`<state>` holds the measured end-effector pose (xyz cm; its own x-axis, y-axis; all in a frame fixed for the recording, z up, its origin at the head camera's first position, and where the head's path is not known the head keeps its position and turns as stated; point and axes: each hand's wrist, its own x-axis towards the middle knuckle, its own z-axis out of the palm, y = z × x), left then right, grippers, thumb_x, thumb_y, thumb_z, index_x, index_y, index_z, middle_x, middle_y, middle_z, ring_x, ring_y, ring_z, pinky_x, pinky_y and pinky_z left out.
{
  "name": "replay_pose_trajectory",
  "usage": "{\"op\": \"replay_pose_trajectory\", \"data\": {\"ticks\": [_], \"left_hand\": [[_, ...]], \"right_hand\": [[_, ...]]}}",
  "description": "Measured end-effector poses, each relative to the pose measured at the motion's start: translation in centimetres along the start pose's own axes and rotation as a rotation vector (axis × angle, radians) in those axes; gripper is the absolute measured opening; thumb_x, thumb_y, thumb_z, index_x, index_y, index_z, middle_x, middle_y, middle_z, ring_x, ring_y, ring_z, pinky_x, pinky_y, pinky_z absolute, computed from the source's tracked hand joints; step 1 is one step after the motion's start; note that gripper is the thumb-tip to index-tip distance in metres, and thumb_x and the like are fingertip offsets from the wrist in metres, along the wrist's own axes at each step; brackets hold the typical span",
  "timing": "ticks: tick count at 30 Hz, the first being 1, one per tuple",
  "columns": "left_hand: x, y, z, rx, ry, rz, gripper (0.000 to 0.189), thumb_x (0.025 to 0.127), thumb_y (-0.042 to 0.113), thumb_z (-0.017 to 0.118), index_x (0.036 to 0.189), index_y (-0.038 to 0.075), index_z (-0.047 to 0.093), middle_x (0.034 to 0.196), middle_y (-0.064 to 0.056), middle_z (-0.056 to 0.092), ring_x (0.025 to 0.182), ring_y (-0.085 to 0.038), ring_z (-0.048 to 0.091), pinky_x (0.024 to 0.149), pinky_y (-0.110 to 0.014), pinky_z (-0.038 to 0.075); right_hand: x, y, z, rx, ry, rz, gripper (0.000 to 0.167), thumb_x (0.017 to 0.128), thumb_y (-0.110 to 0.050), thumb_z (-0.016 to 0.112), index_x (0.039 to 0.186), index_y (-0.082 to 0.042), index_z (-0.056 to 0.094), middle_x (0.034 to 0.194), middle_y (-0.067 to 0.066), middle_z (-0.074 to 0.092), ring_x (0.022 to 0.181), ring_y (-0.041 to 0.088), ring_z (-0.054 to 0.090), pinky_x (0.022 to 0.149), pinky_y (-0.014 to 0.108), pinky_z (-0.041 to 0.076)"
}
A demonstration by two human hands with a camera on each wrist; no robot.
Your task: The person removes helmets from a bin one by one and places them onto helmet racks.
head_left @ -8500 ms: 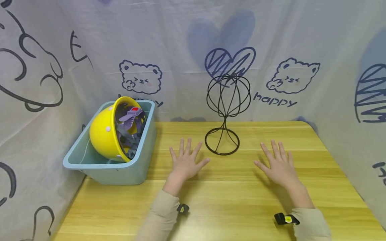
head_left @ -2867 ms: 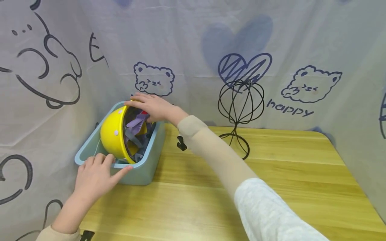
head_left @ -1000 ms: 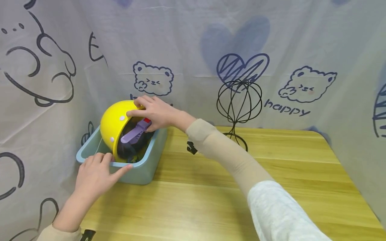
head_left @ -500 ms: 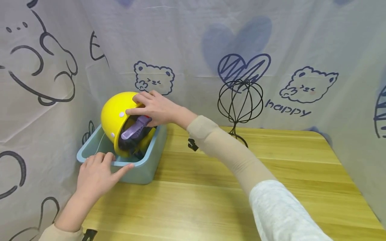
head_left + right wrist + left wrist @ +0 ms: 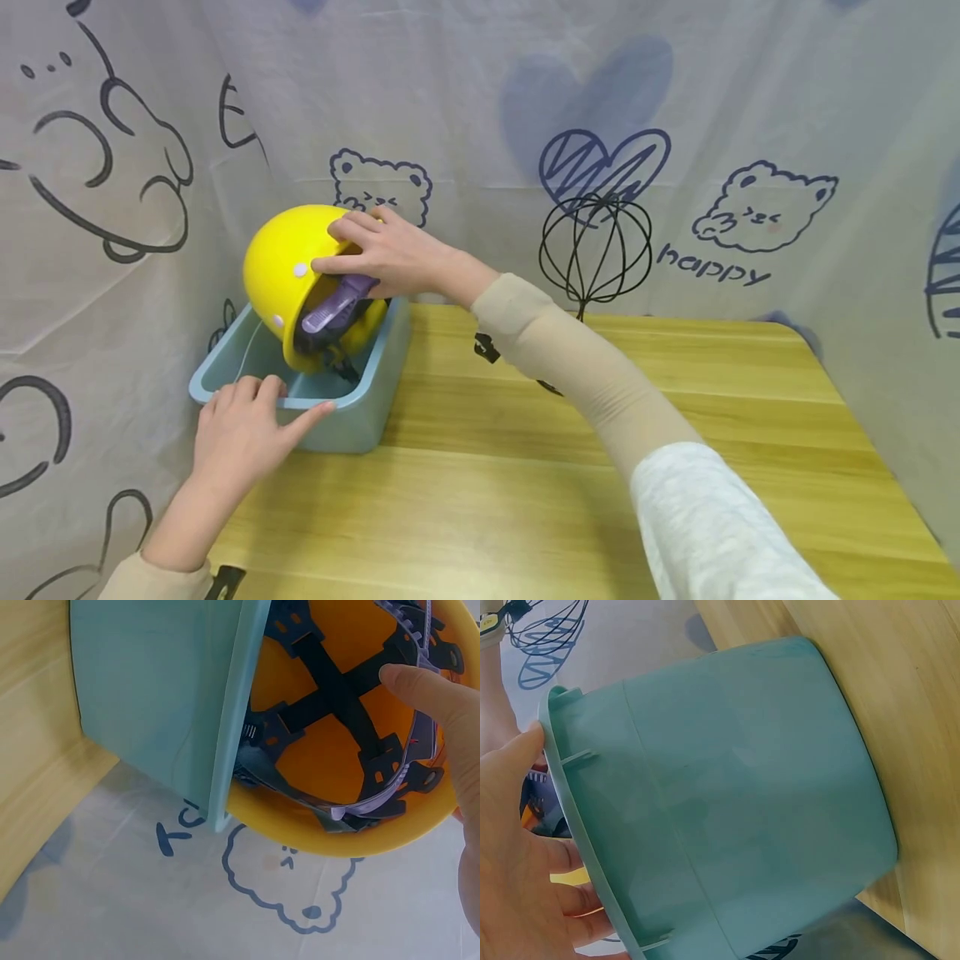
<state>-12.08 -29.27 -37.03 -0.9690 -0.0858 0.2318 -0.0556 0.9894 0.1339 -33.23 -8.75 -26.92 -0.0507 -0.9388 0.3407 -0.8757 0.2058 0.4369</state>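
A yellow hard hat (image 5: 288,242) is tilted above the light-blue plastic bin (image 5: 378,375), its lower part still within the bin's walls. My right hand (image 5: 393,250) grips the hat's brim from the right. In the right wrist view the thumb (image 5: 420,686) lies inside the hat, over its dark strap harness (image 5: 337,694). A purple plastic band (image 5: 337,304) shows in the hat's opening. With my left hand (image 5: 240,433) I hold the bin's near rim, fingers over the inside. The left wrist view has the thumb and fingers curled over that rim (image 5: 577,825).
A black wire stand (image 5: 596,250) with a round cage top is at the back of the wooden table (image 5: 487,483), partly behind my right forearm. White printed cloth (image 5: 465,125) hangs at the back and sides, close to the bin.
From lying sideways in the bin, the hard hat has tipped and risen, with my right hand lifting its brim. Earlier, both hands were spread over the table; my left hand now stays on the rim.
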Motion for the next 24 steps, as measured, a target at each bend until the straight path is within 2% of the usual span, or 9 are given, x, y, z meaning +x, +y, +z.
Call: {"op": "replay_pose_trajectory", "data": {"ticks": [7, 17, 19, 24], "left_hand": [[0.3, -0.1, -0.1, 0.014, -0.002, -0.002, 0.080, 0.080, 0.082, 0.048, 0.098, 0.005, 0.057, 0.098, -0.020, 0.057, 0.091, -0.042, 0.052, 0.074, -0.058, 0.039], [0.3, -0.1, -0.6, 0.034, 0.057, 0.027, 0.080, 0.076, 0.082, 0.054, 0.094, 0.005, 0.064, 0.093, -0.018, 0.061, 0.081, -0.038, 0.056, 0.063, -0.052, 0.043], [0.2, 0.0, -0.6, 0.034, 0.088, 0.043, 0.077, 0.075, 0.079, 0.058, 0.093, 0.005, 0.065, 0.093, -0.018, 0.060, 0.080, -0.038, 0.055, 0.060, -0.051, 0.044], [0.1, 0.3, -0.7, 0.022, 0.217, 0.118, 0.061, 0.068, 0.066, 0.075, 0.085, 0.008, 0.065, 0.086, -0.014, 0.060, 0.075, -0.035, 0.055, 0.052, -0.046, 0.045]], "right_hand": [[-0.5, 0.3, -0.5, -0.019, 0.043, 0.007, 0.054, 0.090, -0.049, 0.065, 0.138, -0.036, 0.044, 0.135, 0.012, 0.046, 0.127, 0.028, 0.043, 0.096, 0.044, 0.042], [-0.9, 0.8, -1.4, -0.087, 0.082, 0.015, 0.057, 0.088, -0.050, 0.066, 0.138, -0.036, 0.043, 0.135, 0.013, 0.046, 0.126, 0.029, 0.043, 0.096, 0.046, 0.044], [-1.0, 1.0, -1.5, -0.095, 0.095, 0.018, 0.058, 0.087, -0.050, 0.067, 0.138, -0.036, 0.044, 0.134, 0.012, 0.046, 0.126, 0.029, 0.043, 0.096, 0.046, 0.045], [-1.3, 1.3, -2.0, -0.110, 0.106, 0.028, 0.060, 0.085, -0.050, 0.069, 0.138, -0.036, 0.044, 0.134, 0.012, 0.046, 0.127, 0.030, 0.042, 0.096, 0.047, 0.045]]}}
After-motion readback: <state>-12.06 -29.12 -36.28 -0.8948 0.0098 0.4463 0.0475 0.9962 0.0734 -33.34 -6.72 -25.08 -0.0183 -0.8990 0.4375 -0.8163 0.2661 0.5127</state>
